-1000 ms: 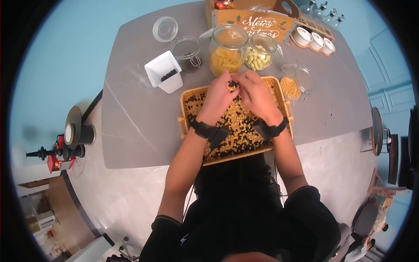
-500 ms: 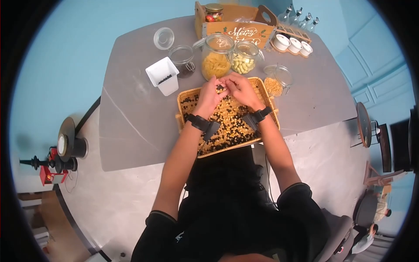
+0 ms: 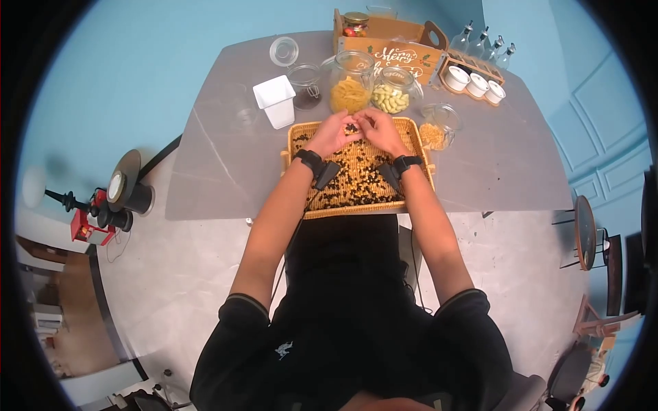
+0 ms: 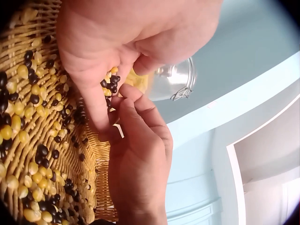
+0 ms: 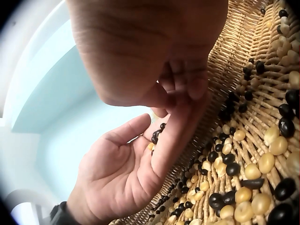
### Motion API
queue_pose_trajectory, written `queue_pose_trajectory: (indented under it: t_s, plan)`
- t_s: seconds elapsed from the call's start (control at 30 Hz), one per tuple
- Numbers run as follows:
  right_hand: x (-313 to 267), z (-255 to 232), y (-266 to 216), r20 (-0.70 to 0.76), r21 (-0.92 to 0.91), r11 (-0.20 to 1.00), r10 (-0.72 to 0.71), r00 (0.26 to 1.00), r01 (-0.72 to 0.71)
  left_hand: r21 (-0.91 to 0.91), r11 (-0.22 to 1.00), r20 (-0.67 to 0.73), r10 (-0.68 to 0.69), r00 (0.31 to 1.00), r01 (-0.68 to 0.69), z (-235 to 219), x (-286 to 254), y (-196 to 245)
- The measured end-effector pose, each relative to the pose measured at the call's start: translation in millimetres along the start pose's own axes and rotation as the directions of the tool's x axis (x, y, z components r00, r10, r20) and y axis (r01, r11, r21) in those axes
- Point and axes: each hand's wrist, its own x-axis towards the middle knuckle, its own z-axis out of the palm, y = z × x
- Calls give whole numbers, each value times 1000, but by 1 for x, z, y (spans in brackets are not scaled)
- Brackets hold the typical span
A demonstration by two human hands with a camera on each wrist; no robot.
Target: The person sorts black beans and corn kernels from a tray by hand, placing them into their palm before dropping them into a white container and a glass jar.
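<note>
In the head view both hands meet over the far side of a wicker basket (image 3: 356, 213) strewn with black beans and yellow corn kernels (image 4: 18, 108). My left hand (image 3: 331, 138) is cupped with its palm up, holding a small heap of black beans (image 4: 111, 85) and a few corn kernels (image 4: 114, 70). My right hand (image 3: 381, 133) reaches in from the other side, its thumb and bent fingers coming together right at that heap. I cannot tell whether a bean is pinched there.
Beyond the basket stand a pasta jar (image 3: 349, 94) and a jar of pale green pieces (image 3: 391, 100). A white tub (image 3: 275, 93) and a dark-filled jar (image 3: 307, 94) are at left, an open corn-coloured jar (image 3: 434, 135) at right. Behind is a wooden crate (image 3: 404, 56).
The head view has shifted, so table and basket sit differently in it. Both hands stay together above the basket's far side, with only small finger movement.
</note>
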Motion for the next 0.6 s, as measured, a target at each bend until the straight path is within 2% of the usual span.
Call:
queue_pose_trajectory:
  t_s: [0.17,0.27,0.33,0.47,0.6]
  plan:
    - [4,5,1,-69,33,998,-44,997,46,1,1000,27,8,1000,-8,0,2,4]
    - [1,4,-1,-39,66,998,14,999,-12,34,999,18,-4,1000,3,2,0,7]
    - [0,2,-4,-53,42,998,-40,998,43,72,997,-11,25,1000,-24,15,-10,10]
    - [-3,3,-4,-35,62,998,2,999,0,41,999,11,-4,1000,3,3,-3,7]
    - [0,2,-2,-18,2,999,-39,999,39,33,999,-3,-17,1000,17,4,-1,9]
